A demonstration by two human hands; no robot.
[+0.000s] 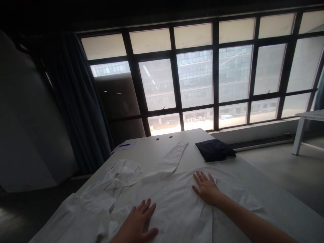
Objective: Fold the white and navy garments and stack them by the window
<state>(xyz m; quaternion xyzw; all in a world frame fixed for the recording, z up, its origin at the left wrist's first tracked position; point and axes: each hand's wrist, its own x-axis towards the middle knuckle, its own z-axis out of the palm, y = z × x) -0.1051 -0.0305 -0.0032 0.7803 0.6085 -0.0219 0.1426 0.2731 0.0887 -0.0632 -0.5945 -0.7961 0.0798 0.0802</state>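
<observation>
A white long-sleeved garment, likely a shirt [174, 199], lies spread over the table, one sleeve [174, 157] stretching toward the far end. My left hand [138, 221] rests on the cloth near the bottom of the view, fingers spread. Farther up and to the right, my right hand [206, 189] lies flat on the same garment with its fingers apart. Neither hand grips anything. Left of them is more crumpled white cloth [121, 175]; whether it is a separate piece I cannot tell.
A folded dark garment [214, 150] lies at the right edge of the white table [194, 135]. Paper with a blue pen [124, 145] sits at the far left corner. Beyond are large windows [194, 77] and a dark curtain [78, 101]. Another white table [301, 131] stands at right.
</observation>
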